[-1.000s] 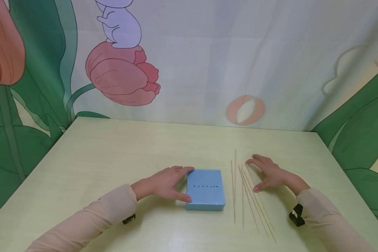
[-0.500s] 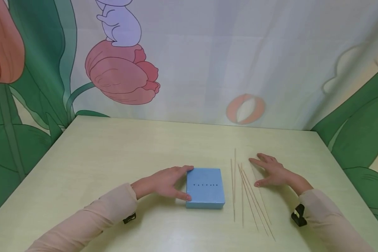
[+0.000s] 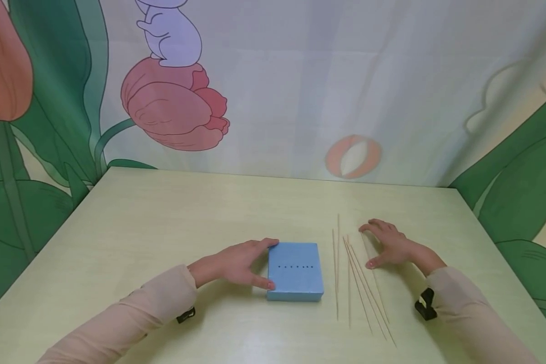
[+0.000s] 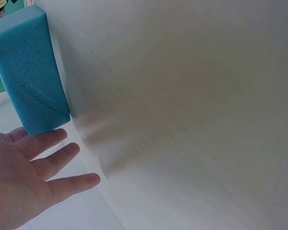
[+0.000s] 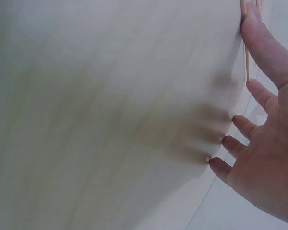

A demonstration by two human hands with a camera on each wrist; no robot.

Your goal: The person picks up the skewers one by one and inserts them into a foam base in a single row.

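Note:
A blue foam block (image 3: 296,278) with a row of small holes across its top lies on the table. My left hand (image 3: 237,263) rests against the block's left side, index fingertip at the far corner and thumb at the near one; in the left wrist view the other fingers stretch out straight. Several thin bamboo skewers (image 3: 357,283) lie right of the block, partly fanned. My right hand (image 3: 393,246) touches the rightmost skewer (image 3: 380,296) with spread thumb and index fingertips. In the right wrist view its remaining fingertips (image 5: 221,167) rest at the table surface.
The pale wooden table (image 3: 209,207) ends at a hanging curtain (image 3: 273,101) printed with tulips and leaves. A black wrist-worn device (image 3: 425,304) sits under the right sleeve, and another (image 3: 186,315) under the left.
The rightmost skewer has shifted right with my right hand, apart from the other skewers. My left hand and the block have stayed in place.

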